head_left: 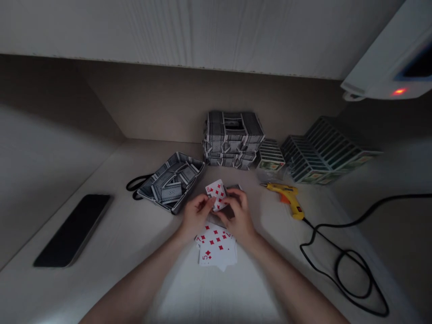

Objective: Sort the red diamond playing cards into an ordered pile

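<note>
A playing card [217, 192], the eight of diamonds, is tilted up with its face toward me. My left hand [194, 216] is closed on its left side, thumb across the lower part. Curled around the card's right side is my right hand [240, 219], fingers and thumb near its edge. A dark, flat piece partly shows behind the right fingers; I cannot make out what it is. Just below both hands lies a loose pile of face-up diamond cards [219, 252], with a five and a seven showing.
Left of my hands sits a tray made of cards [173, 211] with folded card pieces inside, over black-handled scissors [135, 184]. Card-built cases [232, 137] are stacked behind. At right are a yellow glue gun [290, 198] with a looping black cord and boxed card decks [324, 155]. A phone [72, 229] lies left.
</note>
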Tool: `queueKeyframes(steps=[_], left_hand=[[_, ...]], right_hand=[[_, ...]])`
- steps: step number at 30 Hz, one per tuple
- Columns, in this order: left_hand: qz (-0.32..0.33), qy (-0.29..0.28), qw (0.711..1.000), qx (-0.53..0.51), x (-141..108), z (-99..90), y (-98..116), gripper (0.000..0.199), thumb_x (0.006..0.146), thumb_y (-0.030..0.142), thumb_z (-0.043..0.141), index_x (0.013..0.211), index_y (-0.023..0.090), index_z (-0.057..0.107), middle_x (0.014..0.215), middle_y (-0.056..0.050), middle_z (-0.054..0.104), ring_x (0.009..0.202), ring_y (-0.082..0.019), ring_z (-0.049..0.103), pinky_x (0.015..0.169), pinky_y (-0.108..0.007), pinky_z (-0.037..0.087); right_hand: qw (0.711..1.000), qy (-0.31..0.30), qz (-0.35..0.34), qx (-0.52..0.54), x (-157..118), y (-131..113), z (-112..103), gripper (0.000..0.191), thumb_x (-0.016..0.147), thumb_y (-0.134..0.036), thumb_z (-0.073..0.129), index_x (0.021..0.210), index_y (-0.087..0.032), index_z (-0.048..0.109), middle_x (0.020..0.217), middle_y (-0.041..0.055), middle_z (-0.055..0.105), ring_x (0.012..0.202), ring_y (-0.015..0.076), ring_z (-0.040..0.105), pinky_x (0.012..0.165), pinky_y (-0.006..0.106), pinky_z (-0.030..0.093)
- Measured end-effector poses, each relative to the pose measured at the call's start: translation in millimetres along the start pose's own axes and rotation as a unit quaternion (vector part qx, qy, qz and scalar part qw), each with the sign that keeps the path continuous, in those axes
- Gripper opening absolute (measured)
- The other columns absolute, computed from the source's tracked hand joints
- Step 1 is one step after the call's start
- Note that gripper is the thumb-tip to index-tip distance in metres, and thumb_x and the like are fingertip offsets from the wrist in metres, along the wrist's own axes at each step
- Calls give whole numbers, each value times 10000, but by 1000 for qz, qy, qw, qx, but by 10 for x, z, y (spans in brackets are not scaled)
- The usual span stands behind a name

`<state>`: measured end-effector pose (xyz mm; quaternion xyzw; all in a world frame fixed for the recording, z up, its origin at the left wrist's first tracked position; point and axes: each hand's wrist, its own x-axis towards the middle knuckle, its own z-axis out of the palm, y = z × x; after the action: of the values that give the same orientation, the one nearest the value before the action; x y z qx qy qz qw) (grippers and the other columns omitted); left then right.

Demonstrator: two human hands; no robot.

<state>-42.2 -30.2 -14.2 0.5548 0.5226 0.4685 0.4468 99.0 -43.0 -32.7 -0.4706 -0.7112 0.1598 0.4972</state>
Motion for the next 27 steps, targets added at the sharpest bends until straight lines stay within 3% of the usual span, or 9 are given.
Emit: queueKeyframes(steps=[3, 7, 17, 27], left_hand=[[11, -9, 1000, 5, -9, 8, -6, 312, 738, 382, 545, 539, 157, 462, 494, 56, 368, 485, -72, 329, 463, -198, 263], [24, -5, 999, 26, -16, 16, -6, 317, 745, 384, 532, 539, 160, 444, 498, 58, 343, 489, -74, 313, 468, -203, 251], [35, -21, 997, 58, -11, 21, -67, 307, 771, 392, 487, 575, 167, 416, 514, 64, 318, 489, -76, 298, 465, -205, 236], [36, -125, 987, 95, 42, -30, -57, 265, 775, 325, 451, 573, 154, 462, 520, 57, 351, 486, -72, 299, 443, -197, 220]], right_hand=[[996, -17, -63, -57, 11, -15, -38, 70, 719, -181, 618, 753, -237, 593, 1062, 50, 509, 1015, 234, 451, 858, 439, 409], [995, -24, -95, -35, 27, -16, -42, 70, 765, -193, 575, 745, -250, 611, 1001, 34, 590, 1024, 221, 475, 858, 439, 419], [997, -36, -54, 40, 41, -17, -50, 118, 789, -208, 550, 755, -269, 645, 921, 25, 652, 940, 197, 559, 825, 409, 462], [998, -39, -44, 29, 62, -50, -75, 72, 760, -205, 594, 708, -243, 626, 869, 23, 652, 892, 195, 551, 800, 384, 459]])
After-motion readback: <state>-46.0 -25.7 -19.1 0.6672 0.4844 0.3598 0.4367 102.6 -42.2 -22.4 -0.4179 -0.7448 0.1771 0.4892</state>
